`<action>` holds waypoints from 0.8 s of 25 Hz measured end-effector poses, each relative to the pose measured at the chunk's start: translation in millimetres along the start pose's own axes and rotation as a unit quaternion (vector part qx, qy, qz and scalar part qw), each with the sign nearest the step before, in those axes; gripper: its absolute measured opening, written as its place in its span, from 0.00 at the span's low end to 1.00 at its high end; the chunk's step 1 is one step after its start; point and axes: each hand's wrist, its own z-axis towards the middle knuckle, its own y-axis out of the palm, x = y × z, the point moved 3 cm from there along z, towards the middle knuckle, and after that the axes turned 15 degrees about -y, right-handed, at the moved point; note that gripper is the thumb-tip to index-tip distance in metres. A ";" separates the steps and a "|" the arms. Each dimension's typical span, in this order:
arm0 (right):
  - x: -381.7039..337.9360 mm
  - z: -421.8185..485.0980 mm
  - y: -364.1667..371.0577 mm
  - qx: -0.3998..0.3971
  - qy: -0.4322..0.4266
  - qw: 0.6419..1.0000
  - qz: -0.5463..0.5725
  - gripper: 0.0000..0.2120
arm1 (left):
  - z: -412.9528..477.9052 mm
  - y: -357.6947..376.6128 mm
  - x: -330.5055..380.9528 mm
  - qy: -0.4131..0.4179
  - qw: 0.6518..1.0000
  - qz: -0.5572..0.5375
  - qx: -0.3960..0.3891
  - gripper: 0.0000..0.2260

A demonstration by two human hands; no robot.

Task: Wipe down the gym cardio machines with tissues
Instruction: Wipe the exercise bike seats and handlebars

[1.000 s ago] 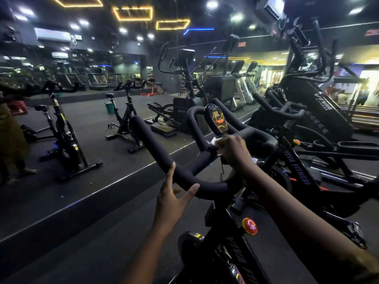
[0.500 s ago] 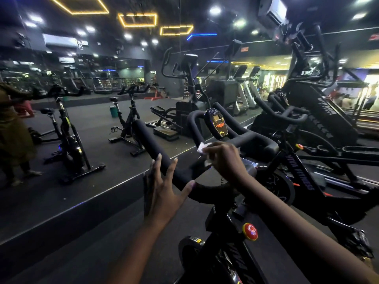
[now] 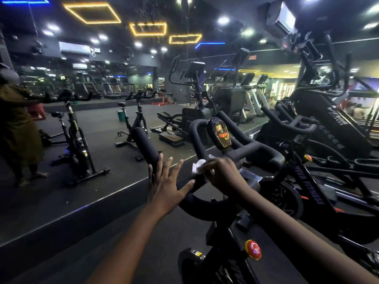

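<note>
Head camera, looking down over the black foam-padded handlebar of a black spin bike. Holds left hand open against the bar's left arm, fingers straight and spread wide, thumb tip touching the lower curve. Curls right hand over the bar's centre, fingers bunched tight around a crumpled white tissue, pressed onto the padding just below the oval gold-faced console. Round red knob lower on the frame.

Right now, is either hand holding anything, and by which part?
The right hand grips a white tissue, bunched under its fingers against the handlebar. The left hand holds nothing, fingers spread.
</note>
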 end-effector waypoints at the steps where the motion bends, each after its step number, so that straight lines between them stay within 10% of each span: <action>1: 8.2 10.8 -5.6 0.021 0.001 1.000 -0.009 0.12 | 0.6 -0.3 -0.4 0.000 1.000 0.002 -0.003 0.44; 6: 48.7 84.1 -13.0 0.078 -0.027 0.995 -0.053 0.07 | 0.7 1.0 -2.1 -0.004 1.000 0.000 -0.001 0.44; 17: 53.7 46.8 13.3 -0.102 -0.066 0.992 -0.045 0.29 | 1.8 2.2 -1.7 0.001 0.999 -0.037 0.011 0.42; 20: 39.8 15.7 0.9 -0.155 -0.052 0.986 0.039 0.20 | 1.5 1.9 -0.6 -0.001 0.999 -0.044 0.011 0.42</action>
